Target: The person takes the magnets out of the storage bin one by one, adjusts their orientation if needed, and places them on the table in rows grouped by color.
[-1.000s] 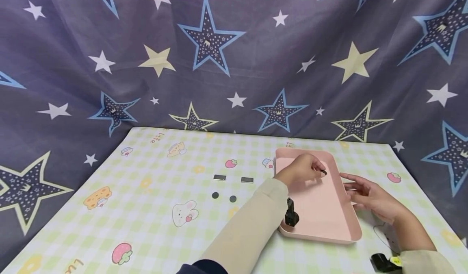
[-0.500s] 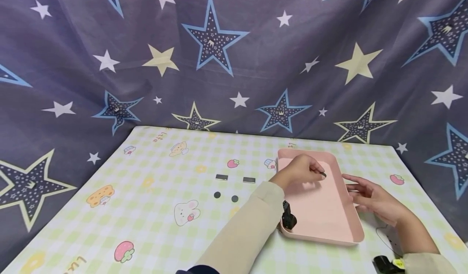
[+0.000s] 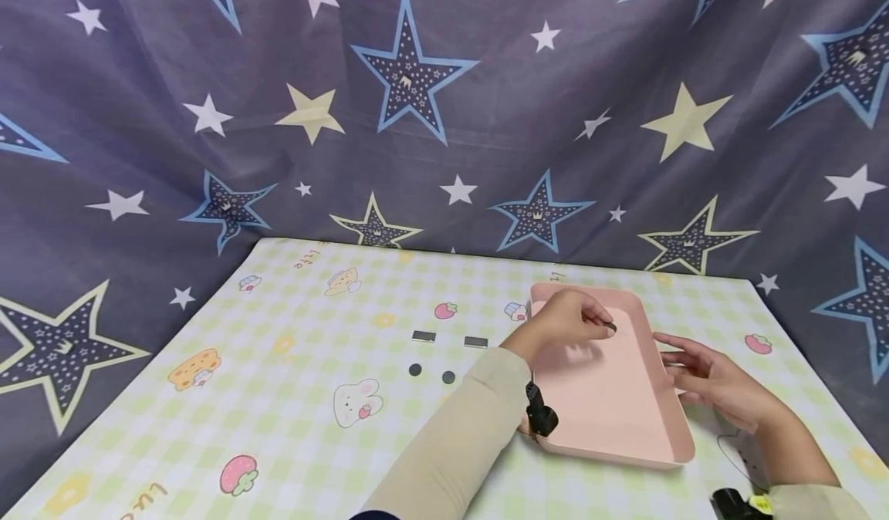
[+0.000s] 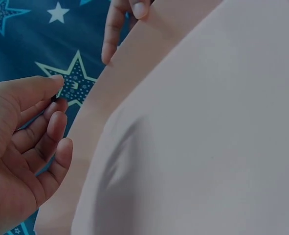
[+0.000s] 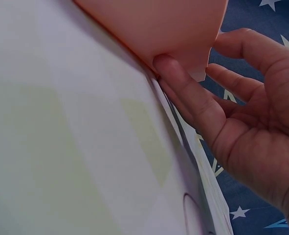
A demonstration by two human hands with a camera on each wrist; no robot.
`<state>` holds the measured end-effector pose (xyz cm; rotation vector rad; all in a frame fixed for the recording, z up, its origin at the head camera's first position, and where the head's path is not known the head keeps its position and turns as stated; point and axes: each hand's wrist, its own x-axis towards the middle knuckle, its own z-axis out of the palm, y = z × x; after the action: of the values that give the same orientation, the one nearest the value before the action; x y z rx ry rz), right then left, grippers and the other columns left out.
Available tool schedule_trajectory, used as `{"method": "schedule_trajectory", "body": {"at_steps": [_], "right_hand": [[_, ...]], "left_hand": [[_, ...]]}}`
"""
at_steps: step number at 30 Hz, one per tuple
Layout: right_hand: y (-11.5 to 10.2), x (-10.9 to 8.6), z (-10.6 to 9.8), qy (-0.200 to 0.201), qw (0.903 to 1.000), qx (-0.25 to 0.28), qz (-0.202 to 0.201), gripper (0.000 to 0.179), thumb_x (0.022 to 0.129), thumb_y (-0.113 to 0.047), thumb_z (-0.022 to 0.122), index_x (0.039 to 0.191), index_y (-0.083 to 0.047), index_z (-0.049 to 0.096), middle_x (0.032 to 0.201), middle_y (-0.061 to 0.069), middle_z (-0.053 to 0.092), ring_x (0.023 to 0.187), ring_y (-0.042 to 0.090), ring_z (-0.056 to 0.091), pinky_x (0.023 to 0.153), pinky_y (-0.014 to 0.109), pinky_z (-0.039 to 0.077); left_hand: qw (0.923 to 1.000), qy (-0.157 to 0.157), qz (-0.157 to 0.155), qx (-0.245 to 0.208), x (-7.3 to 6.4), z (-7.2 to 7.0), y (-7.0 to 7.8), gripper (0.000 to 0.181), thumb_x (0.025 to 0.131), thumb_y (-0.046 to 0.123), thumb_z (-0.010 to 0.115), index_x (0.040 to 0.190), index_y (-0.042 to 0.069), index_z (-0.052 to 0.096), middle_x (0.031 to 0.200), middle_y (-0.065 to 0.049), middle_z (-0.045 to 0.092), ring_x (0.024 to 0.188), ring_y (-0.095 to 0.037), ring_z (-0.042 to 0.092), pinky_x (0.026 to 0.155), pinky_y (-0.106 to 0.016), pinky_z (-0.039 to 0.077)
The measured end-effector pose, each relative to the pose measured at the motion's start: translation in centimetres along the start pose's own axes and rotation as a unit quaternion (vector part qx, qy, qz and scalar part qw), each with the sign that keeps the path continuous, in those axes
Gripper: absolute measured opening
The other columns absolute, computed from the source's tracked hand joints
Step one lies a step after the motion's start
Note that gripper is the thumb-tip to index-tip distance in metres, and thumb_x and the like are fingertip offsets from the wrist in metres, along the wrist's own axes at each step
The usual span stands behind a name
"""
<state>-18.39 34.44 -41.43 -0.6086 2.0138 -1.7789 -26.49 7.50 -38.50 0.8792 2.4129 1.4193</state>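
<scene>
My left hand is above the far part of a shallow pink tray and pinches a small dark round piece between thumb and fingertips. In the left wrist view only a dark sliver of that piece shows, and the other fingers curl loosely. Outside the tray's right wall, my right hand has its fingers spread, with fingertips at the rim. The right wrist view shows one fingertip against the pink wall near its base.
Left of the tray, two dark discs lie on the checked tablecloth. Behind them are two small silver-and-black rectangular pieces. A star-patterned curtain hangs behind the table. Black wrist devices are worn on both arms.
My left hand has shifted slightly left over the tray, still pinching the small dark piece. My right hand keeps its place at the tray's right wall. The head view has turned a little.
</scene>
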Motion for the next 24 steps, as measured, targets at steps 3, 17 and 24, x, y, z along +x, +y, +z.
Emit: {"method": "schedule_trajectory", "body": {"at_steps": [3,17,24], "right_hand": [[0.1,0.0,0.0,0.0,1.0,0.0,-0.002,0.057,0.102,0.002,0.044,0.154,-0.009,0.026,0.129,-0.002,0.057,0.113,0.013,0.06,0.083,0.04,0.056],[0.1,0.0,0.0,0.002,1.0,-0.001,0.0,0.057,0.102,0.002,0.044,0.154,-0.01,0.026,0.128,-0.002,0.057,0.112,0.013,0.061,0.083,0.04,0.056],[0.1,0.1,0.1,0.002,1.0,0.001,0.002,0.057,0.101,0.001,0.045,0.154,-0.011,0.028,0.128,-0.003,0.058,0.112,0.013,0.061,0.083,0.039,0.056]], "left_hand": [[0.9999,-0.004,0.001,-0.013,-0.2,-0.4,0.1,0.011,0.084,0.009,0.076,0.094,0.004,0.075,0.081,0.002,0.071,0.07,0.0,0.061,0.066,-0.013,0.05],[0.999,-0.006,0.02,-0.041,-1.6,-1.6,0.8,0.013,0.084,0.006,0.076,0.096,0.001,0.073,0.087,-0.005,0.071,0.072,-0.001,0.061,0.069,-0.015,0.052],[0.9995,0.001,0.028,-0.018,-2.1,-2.0,0.6,0.013,0.084,0.007,0.076,0.095,0.002,0.073,0.083,-0.001,0.071,0.072,-0.001,0.061,0.069,-0.014,0.051]]}}
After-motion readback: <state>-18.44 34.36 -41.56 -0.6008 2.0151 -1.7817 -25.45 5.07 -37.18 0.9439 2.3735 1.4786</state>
